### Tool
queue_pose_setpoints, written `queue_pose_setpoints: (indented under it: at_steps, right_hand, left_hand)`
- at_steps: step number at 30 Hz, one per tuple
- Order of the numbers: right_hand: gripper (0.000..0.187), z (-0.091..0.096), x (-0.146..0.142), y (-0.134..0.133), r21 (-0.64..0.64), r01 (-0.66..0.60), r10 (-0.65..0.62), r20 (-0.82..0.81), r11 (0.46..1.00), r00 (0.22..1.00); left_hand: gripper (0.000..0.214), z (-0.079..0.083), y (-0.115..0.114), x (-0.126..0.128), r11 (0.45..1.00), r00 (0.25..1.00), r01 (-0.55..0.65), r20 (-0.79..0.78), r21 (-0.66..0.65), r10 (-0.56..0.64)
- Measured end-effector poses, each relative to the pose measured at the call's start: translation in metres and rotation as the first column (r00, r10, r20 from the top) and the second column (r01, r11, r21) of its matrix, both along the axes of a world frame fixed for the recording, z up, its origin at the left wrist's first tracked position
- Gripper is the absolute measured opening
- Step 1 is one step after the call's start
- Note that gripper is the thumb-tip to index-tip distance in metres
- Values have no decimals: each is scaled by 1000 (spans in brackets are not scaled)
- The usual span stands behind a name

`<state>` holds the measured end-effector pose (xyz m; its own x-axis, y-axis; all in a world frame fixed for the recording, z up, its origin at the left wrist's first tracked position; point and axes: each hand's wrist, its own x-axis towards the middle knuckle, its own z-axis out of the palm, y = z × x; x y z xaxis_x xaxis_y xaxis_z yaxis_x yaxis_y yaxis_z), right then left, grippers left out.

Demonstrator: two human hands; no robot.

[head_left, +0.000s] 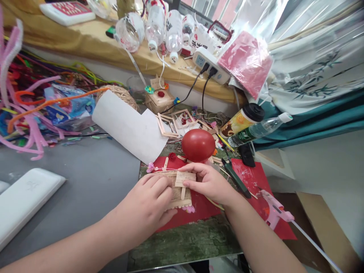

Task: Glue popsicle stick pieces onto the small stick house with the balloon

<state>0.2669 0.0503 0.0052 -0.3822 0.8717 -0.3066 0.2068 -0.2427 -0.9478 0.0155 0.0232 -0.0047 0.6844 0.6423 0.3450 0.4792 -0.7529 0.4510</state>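
A small box wrapped in twine (178, 195), edged with wooden craft sticks, lies on red paper in front of me. My left hand (153, 195) is closed over its left side; the fingertips are partly hidden. Between the thumb and fingers of my right hand (209, 182) is a small craft-stick sign (184, 178) with a short post, held against the box's top. Faint marks show on the sign, too small to read. Pink flowers (150, 167) show at the box's far left, and another pink piece (189, 209) at its near edge. Just beyond my right hand sits a red balloon (198, 145).
A pink glue gun (274, 208) rests at right near a green-handled tool (237, 178). White paper (127, 127) and stick frames (167, 125) lie behind. A cup (241, 120) and a water bottle (258, 129) stand tilted at right. Pipe cleaners (31, 110) crowd the left.
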Motion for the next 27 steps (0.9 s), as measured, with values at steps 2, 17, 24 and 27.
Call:
queue_pose_setpoints:
  at_steps: [2,17,24,27]
  right_hand:
    - [35,2,-2,3,-19,-19,19,-6,1000,1000]
    - [19,5,16,-71,553,275,-323,-10,787,946]
    - [26,4,9,-89,715,65,-200,106,696,974]
    - [26,10,17,-92,769,-161,-73,260,619,963]
  left_hand:
    - [15,1,1,0,1000,1000,-14,12,10,14]
    - [1,0,-4,3,993,987,-30,152,-111,47]
    - [6,3,-4,4,978,990,-13,138,-210,43]
    - [15,6,-1,4,971,992,-10,122,-237,40]
